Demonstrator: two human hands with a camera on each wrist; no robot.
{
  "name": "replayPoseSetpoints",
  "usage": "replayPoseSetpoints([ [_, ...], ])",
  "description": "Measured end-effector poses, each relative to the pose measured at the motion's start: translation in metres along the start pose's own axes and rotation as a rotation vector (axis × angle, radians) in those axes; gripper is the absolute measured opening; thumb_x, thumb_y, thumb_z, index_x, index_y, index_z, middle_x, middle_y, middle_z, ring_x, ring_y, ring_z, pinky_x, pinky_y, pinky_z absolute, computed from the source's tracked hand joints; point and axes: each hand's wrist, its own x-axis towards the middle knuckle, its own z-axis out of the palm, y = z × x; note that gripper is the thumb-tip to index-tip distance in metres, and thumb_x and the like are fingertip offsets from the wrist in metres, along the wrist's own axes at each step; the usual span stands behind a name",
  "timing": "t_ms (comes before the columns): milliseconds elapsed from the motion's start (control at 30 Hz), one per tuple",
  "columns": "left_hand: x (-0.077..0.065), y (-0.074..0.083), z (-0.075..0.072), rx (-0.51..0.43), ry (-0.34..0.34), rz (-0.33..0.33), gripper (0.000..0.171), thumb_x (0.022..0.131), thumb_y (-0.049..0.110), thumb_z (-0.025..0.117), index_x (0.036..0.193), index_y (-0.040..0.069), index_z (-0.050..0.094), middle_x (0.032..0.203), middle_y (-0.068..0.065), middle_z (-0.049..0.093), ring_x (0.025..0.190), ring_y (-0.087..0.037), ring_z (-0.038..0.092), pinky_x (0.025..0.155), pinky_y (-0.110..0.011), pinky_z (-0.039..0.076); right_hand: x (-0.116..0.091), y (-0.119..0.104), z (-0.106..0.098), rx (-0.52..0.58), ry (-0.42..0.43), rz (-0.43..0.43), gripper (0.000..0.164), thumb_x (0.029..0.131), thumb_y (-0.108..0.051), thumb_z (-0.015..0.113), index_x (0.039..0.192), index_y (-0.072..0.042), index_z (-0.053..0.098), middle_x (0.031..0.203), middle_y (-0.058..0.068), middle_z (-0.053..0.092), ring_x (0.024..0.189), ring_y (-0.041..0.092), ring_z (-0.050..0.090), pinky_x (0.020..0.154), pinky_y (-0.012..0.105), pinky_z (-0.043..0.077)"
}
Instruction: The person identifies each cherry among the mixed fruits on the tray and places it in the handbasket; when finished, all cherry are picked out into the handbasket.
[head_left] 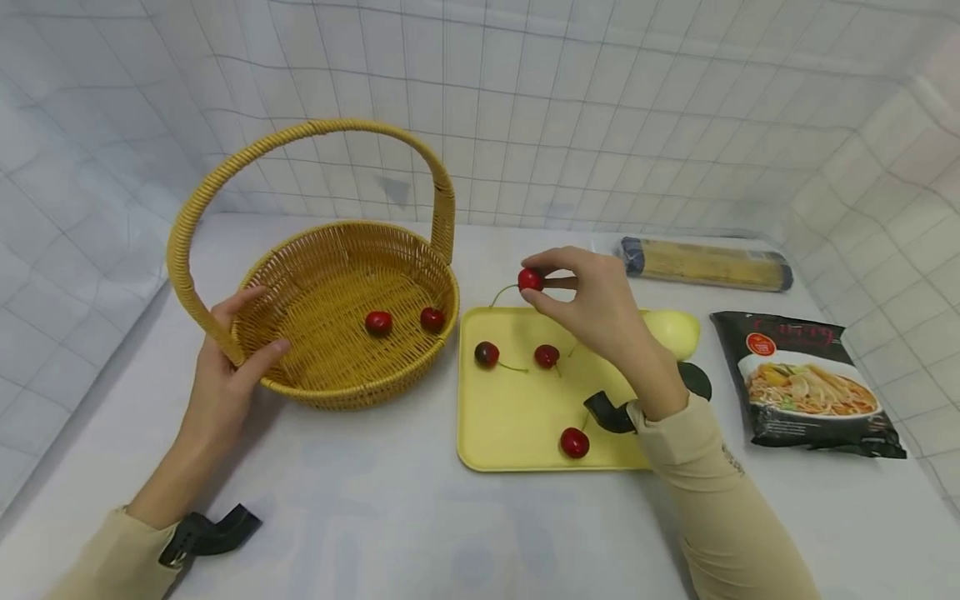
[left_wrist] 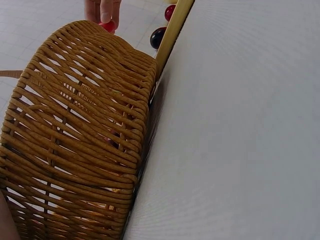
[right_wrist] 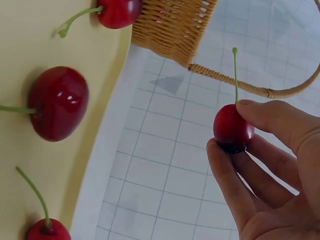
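My right hand [head_left: 592, 296] pinches a red cherry [right_wrist: 233, 127] with a green stem between thumb and fingertips, above the far edge of the yellow tray [head_left: 502, 433]. My left hand [head_left: 228, 367] grips the left rim of a tan wicker basket [head_left: 337, 367], by the foot of its tall arched handle, thumb over the rim. Inside the basket lie two cherries, one near the middle [head_left: 378, 323] and one by the right wall [head_left: 432, 320]. On the tray are a dark-sided cherry [head_left: 487, 355], another close by [head_left: 547, 357] and a third near the front edge [head_left: 574, 442].
A yellow-green fruit [head_left: 672, 333] and a dark green rounded thing [head_left: 695, 380] show partly behind my right forearm. Farther right lies a black noodle packet [head_left: 810, 383]. A long yellow package with dark ends [head_left: 705, 263] lies at the back, before a white grid-patterned sheet [head_left: 570, 117].
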Motion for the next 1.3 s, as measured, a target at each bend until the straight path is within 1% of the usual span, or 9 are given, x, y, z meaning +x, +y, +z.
replayPoseSetpoints([
  [100, 0.0, 0.0, -0.001, -0.004, 0.006, 0.011, 0.066, 0.1, 0.004, 0.064, 0.161, 0.017, 0.041, 0.163, -0.004, 0.038, 0.156, -0.011, 0.025, 0.123, -0.027, 0.012, 0.002, -0.006, 0.001, 0.006, 0.028, -0.043, 0.029, 0.091, -0.006, 0.082, 0.119, -0.002, 0.076, 0.108, 0.008, 0.078, 0.096, 0.023, 0.078, 0.088, 0.035, 0.061],
  [367, 0.001, -0.001, -0.003, 0.0, 0.004, -0.001, 0.065, 0.1, 0.007, 0.064, 0.161, 0.017, 0.041, 0.163, -0.005, 0.038, 0.156, -0.011, 0.025, 0.123, -0.028, 0.011, -0.001, -0.02, 0.012, 0.079, 0.032, -0.072, 0.03, 0.09, -0.004, 0.082, 0.119, -0.002, 0.075, 0.108, 0.007, 0.078, 0.099, 0.018, 0.077, 0.089, 0.028, 0.06],
  [500, 0.0, -0.001, -0.003, 0.005, 0.003, 0.006, 0.065, 0.1, 0.007, 0.064, 0.16, 0.015, 0.041, 0.163, -0.006, 0.04, 0.157, -0.011, 0.025, 0.123, -0.027, 0.01, -0.003, -0.03, 0.021, 0.103, 0.003, -0.065, 0.03, 0.09, -0.006, 0.082, 0.12, -0.004, 0.076, 0.11, 0.006, 0.078, 0.098, 0.017, 0.077, 0.089, 0.029, 0.06],
  [600, 0.001, 0.001, -0.003, -0.004, 0.004, 0.009, 0.064, 0.1, 0.007, 0.063, 0.16, 0.016, 0.041, 0.163, -0.006, 0.039, 0.157, -0.011, 0.024, 0.123, -0.027, 0.01, -0.005, -0.04, 0.028, 0.114, -0.024, -0.076, 0.031, 0.09, -0.006, 0.082, 0.121, -0.003, 0.076, 0.113, 0.007, 0.078, 0.098, 0.017, 0.077, 0.09, 0.032, 0.061],
  [667, 0.002, 0.002, -0.003, -0.01, 0.006, 0.009, 0.064, 0.1, 0.006, 0.063, 0.16, 0.016, 0.042, 0.163, -0.006, 0.04, 0.157, -0.011, 0.024, 0.123, -0.026, 0.01, -0.006, -0.045, 0.033, 0.12, -0.037, -0.089, 0.031, 0.09, -0.005, 0.082, 0.121, -0.002, 0.075, 0.114, 0.007, 0.077, 0.1, 0.017, 0.077, 0.09, 0.031, 0.06],
  [867, 0.002, 0.0, 0.0, -0.015, 0.007, 0.006, 0.065, 0.099, 0.004, 0.064, 0.159, 0.014, 0.043, 0.162, -0.005, 0.04, 0.155, -0.012, 0.027, 0.122, -0.028, 0.013, -0.011, -0.047, 0.052, 0.132, -0.031, -0.094, 0.024, 0.093, 0.0, 0.077, 0.117, -0.002, 0.077, 0.112, 0.007, 0.078, 0.103, 0.017, 0.076, 0.088, 0.026, 0.06],
  [1033, 0.003, 0.001, 0.001, -0.003, -0.005, -0.004, 0.065, 0.1, 0.008, 0.065, 0.16, 0.016, 0.042, 0.164, -0.006, 0.038, 0.156, -0.012, 0.026, 0.122, -0.028, 0.013, -0.016, -0.046, 0.066, 0.118, -0.046, -0.11, 0.02, 0.094, 0.003, 0.074, 0.114, 0.001, 0.076, 0.113, 0.012, 0.077, 0.104, 0.019, 0.075, 0.088, 0.026, 0.06],
  [1200, 0.005, 0.002, 0.0, -0.008, -0.004, 0.004, 0.064, 0.099, 0.007, 0.065, 0.159, 0.016, 0.043, 0.163, -0.005, 0.039, 0.155, -0.012, 0.026, 0.122, -0.029, 0.012, -0.014, -0.047, 0.064, 0.114, -0.041, -0.114, 0.023, 0.094, 0.003, 0.075, 0.116, 0.002, 0.075, 0.113, 0.013, 0.077, 0.102, 0.02, 0.075, 0.087, 0.025, 0.06],
  [1300, 0.003, 0.002, -0.001, -0.013, 0.003, -0.002, 0.064, 0.099, 0.007, 0.065, 0.159, 0.015, 0.043, 0.162, -0.006, 0.039, 0.155, -0.012, 0.027, 0.122, -0.029, 0.012, -0.012, -0.045, 0.056, 0.117, -0.056, -0.083, 0.025, 0.094, 0.001, 0.075, 0.119, 0.001, 0.075, 0.114, 0.011, 0.077, 0.102, 0.021, 0.076, 0.087, 0.029, 0.061],
])
